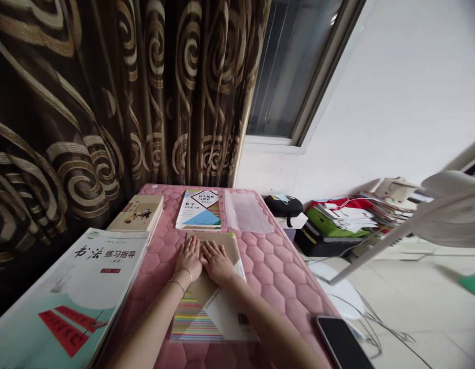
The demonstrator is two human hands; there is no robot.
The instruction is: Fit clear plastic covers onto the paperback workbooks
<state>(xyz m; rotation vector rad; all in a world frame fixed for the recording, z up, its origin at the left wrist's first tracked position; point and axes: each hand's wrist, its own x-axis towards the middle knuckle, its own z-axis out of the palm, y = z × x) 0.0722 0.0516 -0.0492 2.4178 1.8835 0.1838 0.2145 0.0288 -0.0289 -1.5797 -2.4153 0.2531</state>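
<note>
A brown and white book (222, 312) with colourful stripes lies flat on the pink quilted table cover (262, 261). A clear plastic layer shows along its lower edge. My left hand (189, 258) rests palm down on the upper part of the book, fingers stretched out, with bracelets at the wrist. Beside it, my right hand (217, 262) lies flat on the same book, fingers slightly spread. The two hands nearly touch. Beyond them lie a blue and white maths workbook (199, 210) and, to its right, a translucent plastic book cover (247, 211).
On the left are a calligraphy book (79, 277) and a stack with a tan cover (139, 212). A phone (345, 341) lies at the right front. A white fan (376, 246) stands on the floor near piled papers (349, 215). A patterned curtain (176, 92) hangs behind.
</note>
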